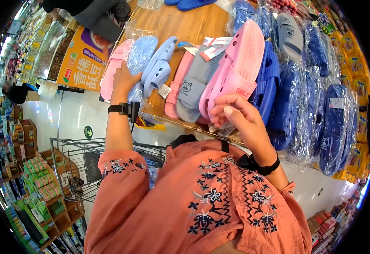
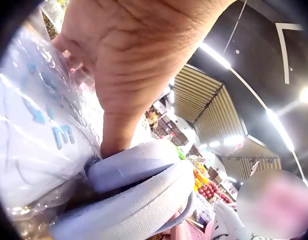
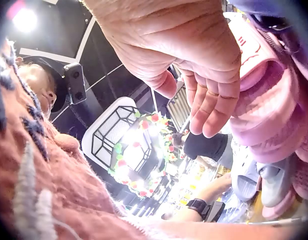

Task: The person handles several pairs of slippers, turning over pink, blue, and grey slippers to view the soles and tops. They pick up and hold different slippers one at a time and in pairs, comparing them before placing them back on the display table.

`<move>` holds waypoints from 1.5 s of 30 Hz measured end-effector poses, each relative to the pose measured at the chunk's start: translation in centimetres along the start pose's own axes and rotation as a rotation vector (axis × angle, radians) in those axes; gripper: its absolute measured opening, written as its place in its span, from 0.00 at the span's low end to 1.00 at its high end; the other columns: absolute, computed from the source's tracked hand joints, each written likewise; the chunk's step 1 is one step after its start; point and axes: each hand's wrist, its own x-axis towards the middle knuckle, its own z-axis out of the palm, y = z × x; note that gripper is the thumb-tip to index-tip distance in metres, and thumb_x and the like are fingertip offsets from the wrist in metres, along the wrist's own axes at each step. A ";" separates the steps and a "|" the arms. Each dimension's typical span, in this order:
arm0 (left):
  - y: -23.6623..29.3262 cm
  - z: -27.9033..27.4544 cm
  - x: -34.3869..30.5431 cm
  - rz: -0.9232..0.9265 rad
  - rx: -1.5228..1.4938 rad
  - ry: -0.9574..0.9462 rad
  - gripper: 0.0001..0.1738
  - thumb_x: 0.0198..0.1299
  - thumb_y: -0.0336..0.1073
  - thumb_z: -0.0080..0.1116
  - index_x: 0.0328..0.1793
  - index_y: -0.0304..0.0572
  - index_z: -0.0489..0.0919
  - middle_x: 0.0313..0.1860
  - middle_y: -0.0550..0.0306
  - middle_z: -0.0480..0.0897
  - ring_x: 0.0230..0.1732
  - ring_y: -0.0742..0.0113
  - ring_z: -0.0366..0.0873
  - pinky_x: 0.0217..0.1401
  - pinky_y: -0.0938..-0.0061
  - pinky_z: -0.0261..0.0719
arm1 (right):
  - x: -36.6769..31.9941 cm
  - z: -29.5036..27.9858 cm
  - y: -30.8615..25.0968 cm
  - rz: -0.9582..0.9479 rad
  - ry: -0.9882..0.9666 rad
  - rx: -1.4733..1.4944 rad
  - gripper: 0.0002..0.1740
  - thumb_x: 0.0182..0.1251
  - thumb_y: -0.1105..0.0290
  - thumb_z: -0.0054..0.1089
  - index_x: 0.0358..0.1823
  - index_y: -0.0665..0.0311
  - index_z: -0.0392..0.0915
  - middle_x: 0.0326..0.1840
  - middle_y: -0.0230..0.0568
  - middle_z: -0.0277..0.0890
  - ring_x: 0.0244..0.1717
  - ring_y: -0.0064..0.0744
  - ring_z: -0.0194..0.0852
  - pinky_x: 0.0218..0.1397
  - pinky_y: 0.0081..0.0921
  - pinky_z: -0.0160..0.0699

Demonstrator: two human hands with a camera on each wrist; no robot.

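Observation:
On the left of the wooden display table, my left hand (image 1: 125,80) reaches over a pink slipper (image 1: 116,63) and light-blue slippers (image 1: 145,51) in clear plastic. Its thumb points down beside a pair of periwinkle slippers (image 1: 159,67); in the left wrist view, those periwinkle slippers (image 2: 139,200) sit just under the thumb, while the other fingers are mostly hidden. My right hand (image 1: 242,116) hovers by the toe of a large pink slipper (image 1: 246,55) marked SMILE, with fingers loosely bent. The right wrist view shows this hand (image 3: 194,65) holding nothing, close beside stacked pink slippers (image 3: 269,110).
Grey slippers (image 1: 197,76) with tags stand mid-row, blue slippers (image 1: 267,80) behind the large pink one. Bagged navy slippers (image 1: 337,127) hang at the right. A wire shopping cart (image 1: 83,169) is at lower left, below an orange sign (image 1: 83,59). Another person (image 1: 100,19) stands across the table.

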 end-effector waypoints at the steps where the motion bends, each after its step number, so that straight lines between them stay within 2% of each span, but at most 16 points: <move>1: -0.1 0.2 0.4 0.006 0.021 -0.011 0.62 0.48 0.65 0.74 0.79 0.29 0.63 0.65 0.28 0.77 0.64 0.31 0.77 0.66 0.48 0.78 | 0.0 0.0 0.1 -0.003 0.001 0.005 0.16 0.83 0.67 0.50 0.64 0.67 0.74 0.53 0.42 0.83 0.50 0.27 0.82 0.55 0.26 0.81; 3: -0.8 0.6 1.5 0.016 0.064 -0.032 0.62 0.48 0.66 0.74 0.79 0.27 0.63 0.63 0.29 0.80 0.62 0.35 0.80 0.62 0.52 0.80 | 0.0 -0.1 0.2 -0.007 0.002 0.010 0.16 0.83 0.68 0.50 0.64 0.67 0.74 0.52 0.42 0.83 0.49 0.27 0.82 0.54 0.26 0.81; 6: -1.3 0.2 2.1 -0.119 -0.367 -0.174 0.58 0.47 0.66 0.75 0.72 0.24 0.72 0.56 0.31 0.85 0.56 0.43 0.86 0.55 0.60 0.83 | -0.1 -0.2 0.3 -0.004 0.003 0.008 0.15 0.83 0.68 0.50 0.63 0.67 0.74 0.52 0.42 0.83 0.49 0.27 0.82 0.54 0.26 0.81; 9: -0.7 -1.3 1.2 -0.065 -0.558 -0.400 0.51 0.52 0.64 0.75 0.70 0.27 0.75 0.50 0.44 0.87 0.46 0.59 0.85 0.50 0.66 0.83 | 0.0 -0.3 0.5 -0.007 -0.006 -0.009 0.15 0.83 0.68 0.50 0.63 0.67 0.74 0.52 0.42 0.83 0.49 0.27 0.82 0.54 0.26 0.81; 12: -1.4 0.9 1.4 0.001 -0.752 -0.408 0.48 0.53 0.59 0.77 0.70 0.30 0.76 0.51 0.46 0.87 0.47 0.59 0.86 0.50 0.66 0.83 | -0.1 -0.3 0.5 -0.012 -0.014 -0.033 0.15 0.83 0.68 0.49 0.63 0.67 0.74 0.52 0.42 0.82 0.49 0.27 0.82 0.54 0.26 0.81; 15: -1.6 1.3 2.3 -0.070 -0.473 -0.342 0.44 0.57 0.54 0.76 0.71 0.31 0.75 0.52 0.49 0.87 0.48 0.60 0.86 0.51 0.66 0.83 | -0.1 -0.3 0.7 -0.008 -0.011 -0.014 0.15 0.83 0.68 0.50 0.63 0.67 0.74 0.52 0.42 0.82 0.49 0.27 0.82 0.54 0.26 0.81; 18: -1.1 1.1 1.1 0.109 -0.863 -0.335 0.38 0.60 0.50 0.74 0.70 0.32 0.77 0.51 0.50 0.87 0.47 0.61 0.86 0.50 0.66 0.84 | -0.2 -0.2 0.7 0.005 -0.005 -0.006 0.15 0.83 0.67 0.50 0.63 0.67 0.74 0.52 0.42 0.82 0.49 0.28 0.82 0.54 0.26 0.81; 21: -1.2 1.0 1.9 -0.125 -0.760 -0.429 0.35 0.62 0.49 0.73 0.68 0.31 0.78 0.50 0.51 0.87 0.44 0.62 0.86 0.48 0.67 0.85 | -0.3 -0.3 0.9 0.009 -0.011 -0.002 0.16 0.83 0.67 0.50 0.63 0.67 0.74 0.52 0.42 0.82 0.49 0.28 0.82 0.54 0.26 0.82; 24: 0.6 -2.2 -1.0 -0.138 -1.070 -0.497 0.38 0.58 0.47 0.76 0.67 0.26 0.77 0.50 0.48 0.88 0.46 0.59 0.86 0.51 0.65 0.84 | -0.4 -0.2 0.6 0.017 0.002 -0.004 0.15 0.83 0.68 0.49 0.62 0.68 0.75 0.51 0.42 0.83 0.48 0.28 0.82 0.53 0.27 0.82; 27: 0.3 -2.8 -1.4 -0.220 -1.296 -0.597 0.34 0.61 0.45 0.74 0.65 0.27 0.77 0.49 0.50 0.87 0.45 0.61 0.87 0.50 0.66 0.85 | -0.6 -0.3 0.3 0.003 0.004 -0.012 0.15 0.83 0.69 0.49 0.61 0.68 0.75 0.50 0.41 0.83 0.48 0.28 0.82 0.53 0.27 0.82; 30: -0.3 -2.6 -1.2 -0.179 -1.301 -0.519 0.30 0.63 0.42 0.72 0.65 0.28 0.77 0.49 0.49 0.87 0.46 0.60 0.87 0.50 0.66 0.85 | -0.6 -0.7 0.6 -0.010 -0.013 -0.011 0.16 0.83 0.67 0.50 0.62 0.68 0.75 0.51 0.42 0.82 0.48 0.29 0.82 0.53 0.27 0.82; 33: -1.5 -3.0 -0.7 -0.158 -1.285 -0.299 0.28 0.64 0.39 0.70 0.64 0.27 0.77 0.50 0.48 0.87 0.45 0.59 0.87 0.50 0.65 0.86 | -0.6 -0.8 0.6 -0.012 -0.010 -0.006 0.15 0.83 0.67 0.50 0.61 0.68 0.76 0.51 0.41 0.82 0.48 0.29 0.82 0.53 0.27 0.82; 34: -1.4 -3.6 -1.3 -0.032 -1.354 -0.207 0.28 0.63 0.38 0.69 0.65 0.27 0.77 0.51 0.45 0.86 0.46 0.59 0.87 0.52 0.64 0.88 | -0.6 -0.9 0.6 -0.010 -0.009 -0.004 0.15 0.83 0.66 0.50 0.61 0.68 0.76 0.51 0.41 0.82 0.48 0.28 0.82 0.53 0.27 0.82; 37: -1.3 -7.0 -1.6 0.035 -1.461 -0.162 0.29 0.64 0.37 0.68 0.66 0.25 0.76 0.52 0.44 0.86 0.48 0.58 0.87 0.53 0.63 0.88 | -0.3 -1.1 0.4 -0.021 -0.025 -0.025 0.15 0.83 0.66 0.50 0.61 0.67 0.76 0.51 0.40 0.82 0.47 0.27 0.82 0.53 0.26 0.83; 41: 1.7 -14.1 -5.6 0.042 -1.745 -0.281 0.31 0.68 0.37 0.63 0.72 0.26 0.71 0.60 0.38 0.84 0.56 0.50 0.87 0.61 0.55 0.88 | 0.3 -1.2 0.3 -0.018 -0.068 -0.010 0.16 0.83 0.65 0.51 0.63 0.65 0.74 0.52 0.38 0.82 0.49 0.26 0.82 0.52 0.24 0.83; 45: 6.4 -15.9 -9.6 0.167 -2.009 -0.274 0.36 0.74 0.42 0.54 0.80 0.25 0.61 0.69 0.27 0.76 0.69 0.40 0.79 0.74 0.47 0.77 | 0.8 0.7 -1.1 0.015 -0.094 -0.074 0.21 0.83 0.57 0.53 0.68 0.61 0.72 0.56 0.39 0.81 0.52 0.28 0.82 0.54 0.29 0.81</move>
